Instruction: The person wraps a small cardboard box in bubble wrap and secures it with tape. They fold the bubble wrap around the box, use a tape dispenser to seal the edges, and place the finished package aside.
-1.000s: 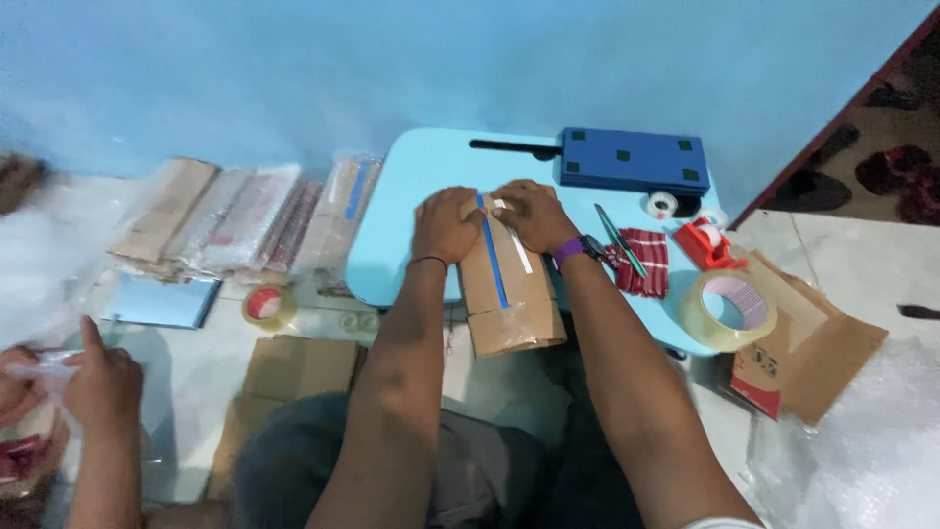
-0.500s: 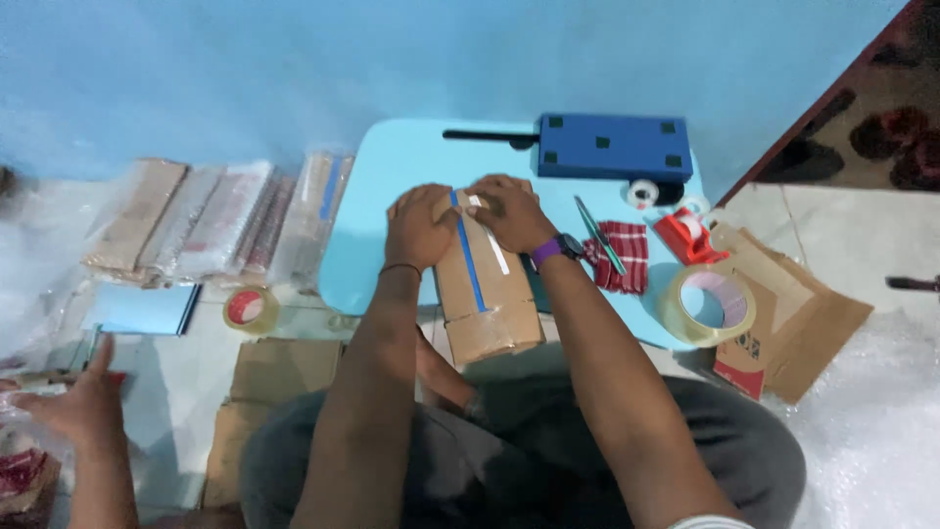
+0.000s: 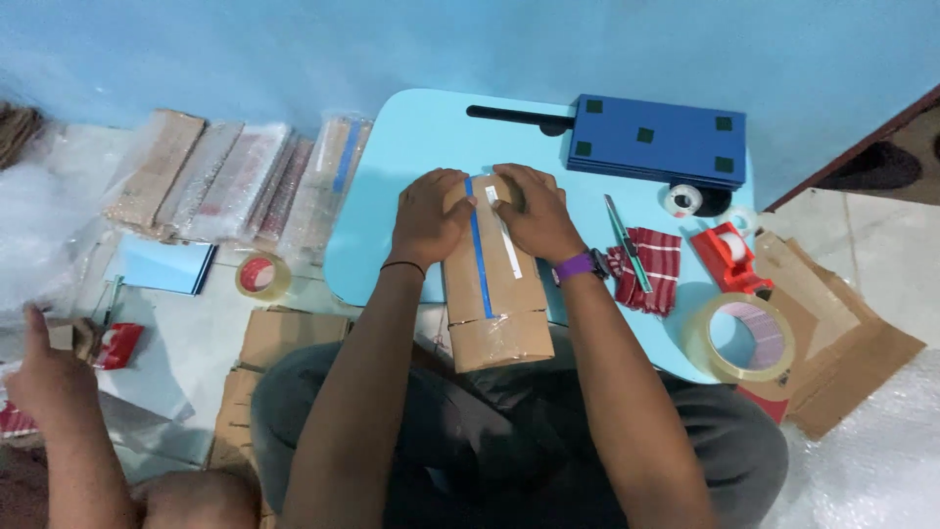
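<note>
A brown cardboard-wrapped parcel (image 3: 492, 294) with a blue stripe and a white strip lies lengthwise on the light blue lap table (image 3: 411, 147), its near end hanging over the table's front edge. My left hand (image 3: 428, 217) presses on the parcel's far left corner. My right hand (image 3: 532, 211), with a purple band at the wrist, presses on the far right corner, fingers on the white strip. Both hands grip the far end of the parcel.
On the table lie a dark blue flat box (image 3: 658, 142), a green-handled cutter (image 3: 627, 242) on a red striped cloth (image 3: 648, 269), a red tape dispenser (image 3: 729, 253) and a large clear tape roll (image 3: 739, 338). Wrapped packets (image 3: 225, 176) line the floor at left. Another person's hand (image 3: 44, 372) is at lower left.
The view has shifted slightly. My hands stay on the parcel's far end, pressing it. The other person's hand at lower left has moved a little.
</note>
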